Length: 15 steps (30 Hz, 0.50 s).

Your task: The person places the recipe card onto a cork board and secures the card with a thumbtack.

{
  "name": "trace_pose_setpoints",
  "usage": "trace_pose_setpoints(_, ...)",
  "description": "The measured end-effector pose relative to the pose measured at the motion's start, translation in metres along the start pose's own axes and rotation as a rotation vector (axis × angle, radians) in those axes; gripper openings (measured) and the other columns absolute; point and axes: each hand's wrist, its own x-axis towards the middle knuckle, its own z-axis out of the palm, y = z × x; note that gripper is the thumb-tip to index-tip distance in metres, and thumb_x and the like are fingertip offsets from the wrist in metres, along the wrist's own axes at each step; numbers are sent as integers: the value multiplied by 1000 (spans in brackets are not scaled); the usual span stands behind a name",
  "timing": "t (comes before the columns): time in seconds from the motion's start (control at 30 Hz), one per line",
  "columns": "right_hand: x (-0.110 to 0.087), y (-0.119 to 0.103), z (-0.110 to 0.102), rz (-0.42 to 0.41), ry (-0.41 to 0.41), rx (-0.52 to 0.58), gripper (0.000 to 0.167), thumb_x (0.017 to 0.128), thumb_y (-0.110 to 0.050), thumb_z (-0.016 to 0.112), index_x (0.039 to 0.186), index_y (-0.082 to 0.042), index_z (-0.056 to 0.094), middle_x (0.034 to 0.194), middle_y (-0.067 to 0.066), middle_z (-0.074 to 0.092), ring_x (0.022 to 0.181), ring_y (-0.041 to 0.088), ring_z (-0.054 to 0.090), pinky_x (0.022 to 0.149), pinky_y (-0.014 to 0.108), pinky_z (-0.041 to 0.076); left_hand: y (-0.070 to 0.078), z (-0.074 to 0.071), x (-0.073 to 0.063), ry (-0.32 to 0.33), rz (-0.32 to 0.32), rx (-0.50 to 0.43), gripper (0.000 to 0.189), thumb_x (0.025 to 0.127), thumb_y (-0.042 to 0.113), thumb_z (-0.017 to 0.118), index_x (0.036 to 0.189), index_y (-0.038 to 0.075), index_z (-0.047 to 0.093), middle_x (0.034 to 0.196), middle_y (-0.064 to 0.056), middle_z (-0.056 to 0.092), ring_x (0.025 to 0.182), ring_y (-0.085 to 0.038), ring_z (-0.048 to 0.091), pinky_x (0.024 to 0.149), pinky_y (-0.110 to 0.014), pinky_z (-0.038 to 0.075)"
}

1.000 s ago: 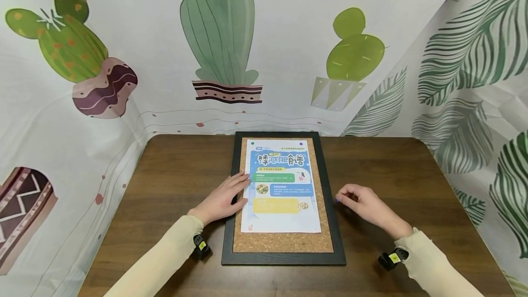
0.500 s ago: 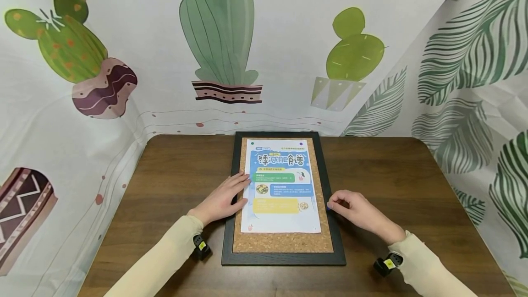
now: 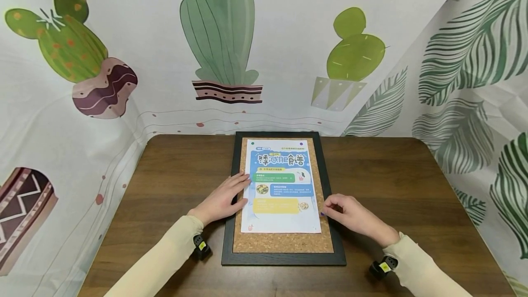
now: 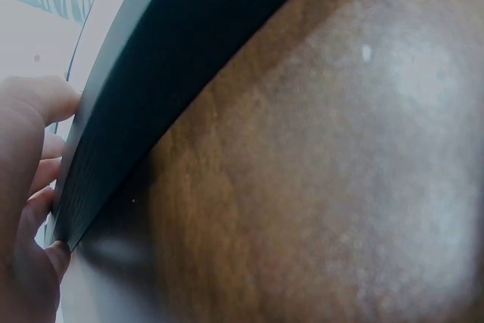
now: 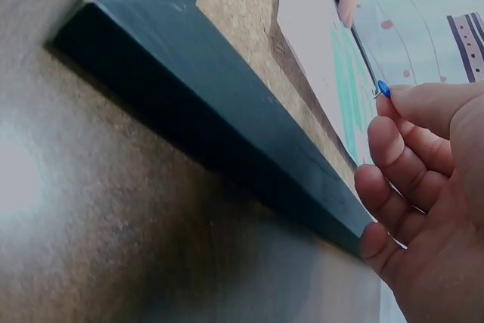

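Note:
A cork board [image 3: 284,243] in a black frame [image 3: 284,259] lies on the table, bearing a printed poster sheet [image 3: 268,222]. Two tacks sit at the sheet's top corners, a green tack [image 3: 252,143] and a purple tack [image 3: 301,143]. My left hand [image 3: 218,200] rests across the left side of the frame, its fingertips on the sheet's edge. Between thumb and index finger, my right hand [image 3: 352,213] pinches a blue thumbtack [image 5: 384,88], its metal point showing in the right wrist view. That hand is over the right frame bar, the tack close to the sheet's lower right edge.
The brown wooden table [image 3: 177,164] extends on both sides of the board. Behind it hangs a white cloth [image 3: 288,58] printed with cacti and leaves. Each wrist carries a small black camera, such as the right wrist camera [image 3: 382,267].
My right hand has moved left and slightly toward me, carrying the blue thumbtack from beside the frame to the sheet's right edge. The left hand and the board have stayed put.

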Motion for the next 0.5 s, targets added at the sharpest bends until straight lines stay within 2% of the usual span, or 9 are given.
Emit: trace_pose_setpoints(0.5,4,0,14,-45,-28,-13,11,102,-15,68,91,-16,71,82,-12,60,74,3,52,64,23,46,0,0,0,-8,-7,3,61,105,29,62,156,1,45,165,-14,38,158,-31,25,124,-56,23)
